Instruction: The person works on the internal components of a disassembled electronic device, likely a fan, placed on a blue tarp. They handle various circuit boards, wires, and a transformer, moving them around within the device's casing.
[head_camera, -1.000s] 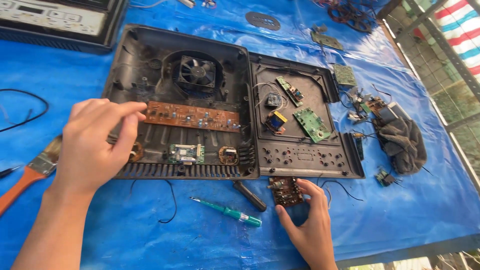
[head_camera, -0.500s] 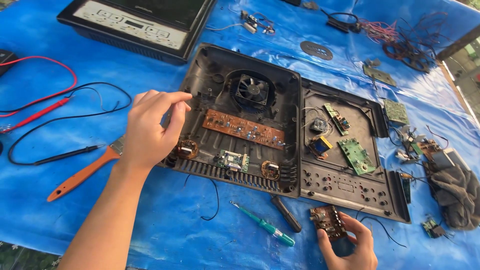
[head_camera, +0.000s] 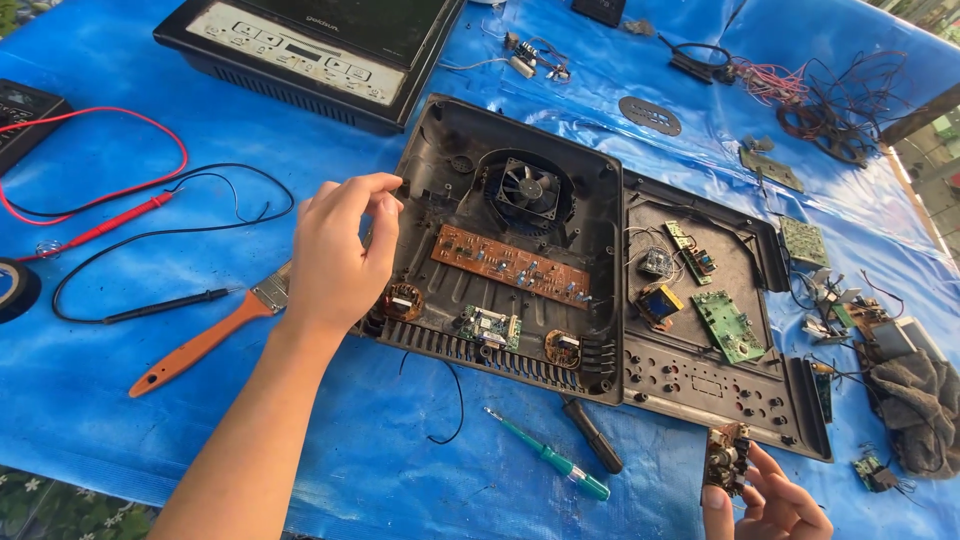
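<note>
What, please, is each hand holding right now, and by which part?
The right hand holds a small circuit board by its lower edge. The left hand holds nothing, hovering at the black casing.

Bright, even daylight fills the scene. Glare whitens the crinkled blue tarp up and to the right of the left hand, and sunlight burns out the far upper right corner. Shadows are soft and short: a faint one lies beneath the left forearm. Focus is sharp throughout, though the right hand is cropped at the bottom edge.
</note>
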